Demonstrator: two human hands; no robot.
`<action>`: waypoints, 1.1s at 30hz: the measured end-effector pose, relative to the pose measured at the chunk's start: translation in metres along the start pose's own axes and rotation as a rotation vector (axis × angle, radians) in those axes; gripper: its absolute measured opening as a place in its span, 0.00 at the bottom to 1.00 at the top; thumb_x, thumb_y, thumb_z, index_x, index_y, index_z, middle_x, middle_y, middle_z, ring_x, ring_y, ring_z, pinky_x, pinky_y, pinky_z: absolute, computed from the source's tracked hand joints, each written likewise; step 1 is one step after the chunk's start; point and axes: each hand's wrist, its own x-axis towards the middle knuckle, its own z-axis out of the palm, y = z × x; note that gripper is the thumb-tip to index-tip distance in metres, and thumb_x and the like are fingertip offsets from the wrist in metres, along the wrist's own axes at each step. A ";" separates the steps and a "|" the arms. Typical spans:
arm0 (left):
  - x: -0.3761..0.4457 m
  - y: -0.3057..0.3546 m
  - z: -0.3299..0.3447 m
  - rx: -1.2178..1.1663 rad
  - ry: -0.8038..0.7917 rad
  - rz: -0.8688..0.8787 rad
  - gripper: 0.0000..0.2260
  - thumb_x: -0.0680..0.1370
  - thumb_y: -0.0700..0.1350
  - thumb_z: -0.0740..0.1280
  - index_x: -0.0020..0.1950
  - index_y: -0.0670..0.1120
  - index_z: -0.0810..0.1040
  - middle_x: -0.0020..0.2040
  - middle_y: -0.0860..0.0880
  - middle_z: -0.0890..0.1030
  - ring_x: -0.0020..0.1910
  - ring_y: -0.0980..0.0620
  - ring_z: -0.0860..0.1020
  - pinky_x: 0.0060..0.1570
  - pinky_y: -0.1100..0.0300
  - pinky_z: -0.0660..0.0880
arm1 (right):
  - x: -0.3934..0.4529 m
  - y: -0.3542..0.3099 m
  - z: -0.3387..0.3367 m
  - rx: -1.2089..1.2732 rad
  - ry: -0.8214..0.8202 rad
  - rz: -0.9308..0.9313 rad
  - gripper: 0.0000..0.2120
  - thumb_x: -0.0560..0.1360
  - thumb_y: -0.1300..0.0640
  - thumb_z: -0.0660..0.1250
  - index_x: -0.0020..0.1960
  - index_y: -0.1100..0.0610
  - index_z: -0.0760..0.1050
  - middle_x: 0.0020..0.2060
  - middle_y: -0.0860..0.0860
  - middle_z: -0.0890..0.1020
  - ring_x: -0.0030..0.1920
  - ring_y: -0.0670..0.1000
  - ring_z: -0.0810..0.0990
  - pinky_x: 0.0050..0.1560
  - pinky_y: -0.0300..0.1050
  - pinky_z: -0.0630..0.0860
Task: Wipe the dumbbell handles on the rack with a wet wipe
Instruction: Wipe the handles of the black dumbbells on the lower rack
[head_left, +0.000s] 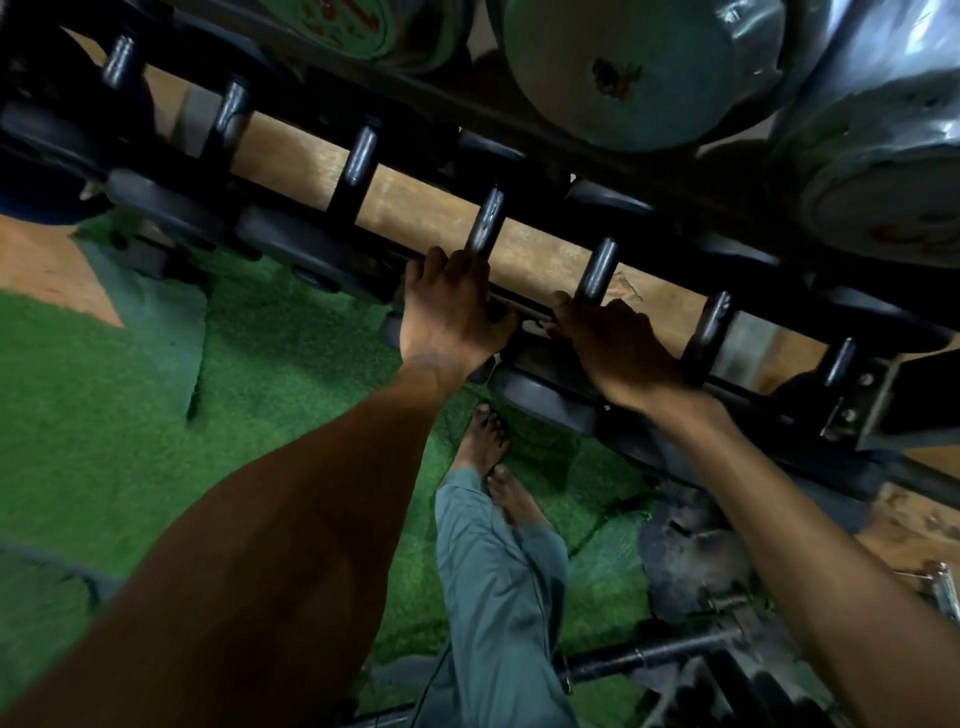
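A black dumbbell rack (524, 306) runs from upper left to lower right, with several shiny steel handles across it. My left hand (452, 312) lies over the front rail, fingers bent over its edge at the near end of one handle (488, 218). My right hand (618, 348) wraps the near end of the neighbouring handle (600, 265), thumb up on its left side. A small pale patch (535, 326) shows between the two hands; I cannot tell whether it is the wet wipe.
Large grey-green weight plates (639, 67) hang on the tier above the handles. Green turf (130, 415) covers the floor. My bare feet (488, 441) stand close under the rack. A barbell and metal parts (691, 649) lie at the lower right.
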 end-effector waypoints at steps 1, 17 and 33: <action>0.000 0.000 0.000 -0.005 0.002 0.004 0.20 0.73 0.60 0.64 0.50 0.43 0.78 0.45 0.43 0.80 0.49 0.41 0.76 0.49 0.49 0.67 | 0.001 0.010 -0.003 0.079 0.006 -0.010 0.28 0.86 0.40 0.53 0.53 0.60 0.83 0.41 0.62 0.81 0.45 0.60 0.81 0.47 0.56 0.74; -0.001 0.000 -0.002 -0.008 0.022 0.029 0.18 0.73 0.57 0.66 0.49 0.42 0.78 0.44 0.42 0.79 0.47 0.41 0.75 0.47 0.49 0.67 | 0.014 0.033 0.026 0.282 0.470 0.189 0.13 0.68 0.43 0.81 0.34 0.50 0.84 0.28 0.48 0.82 0.32 0.42 0.81 0.30 0.31 0.73; -0.002 -0.001 -0.001 -0.040 0.046 0.038 0.17 0.73 0.57 0.67 0.47 0.42 0.77 0.44 0.41 0.79 0.46 0.40 0.75 0.46 0.49 0.67 | 0.056 0.035 0.015 0.491 0.809 0.223 0.09 0.67 0.49 0.79 0.42 0.53 0.84 0.38 0.47 0.86 0.39 0.42 0.84 0.47 0.47 0.82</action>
